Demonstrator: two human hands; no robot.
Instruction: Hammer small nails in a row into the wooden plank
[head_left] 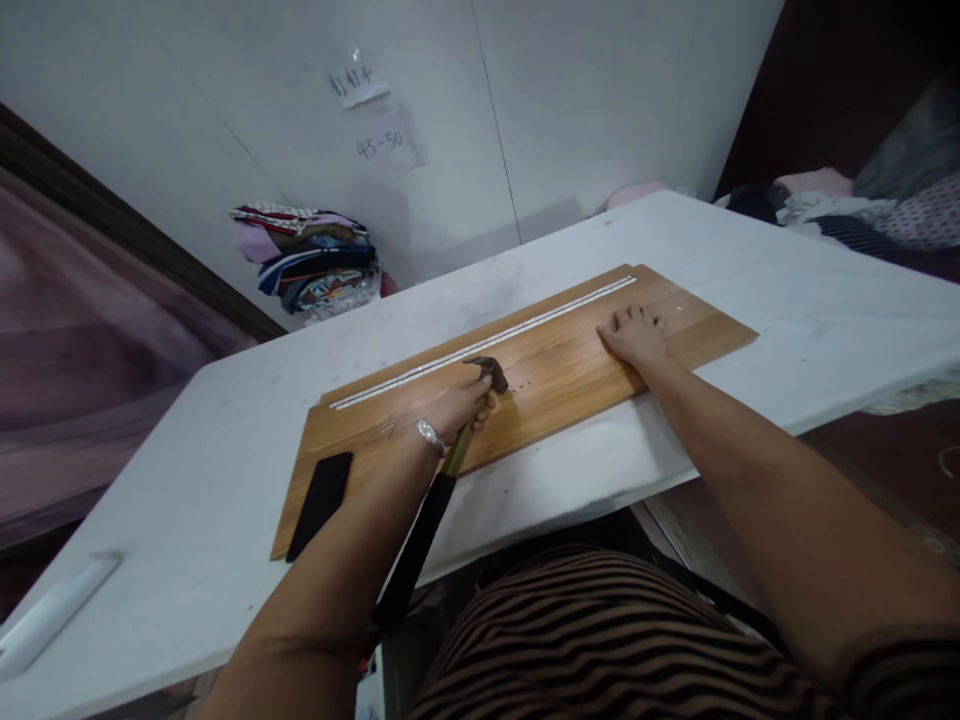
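A long wooden board lies across the white table. A thin pale strip runs along the board's far edge. My left hand is closed round a hammer just under its dark head, which rests on the board; the black handle trails back toward me over the table edge. A ring-like metal band sits at my left wrist. My right hand lies flat on the board's right part, fingers spread. A few small dark specks, perhaps nails, lie on the board beside the hammer head.
A black flat object, like a phone, lies on the board's left end. A pile of folded clothes sits against the white wall. A white bar lies at the table's left front. More fabrics are heaped at the far right.
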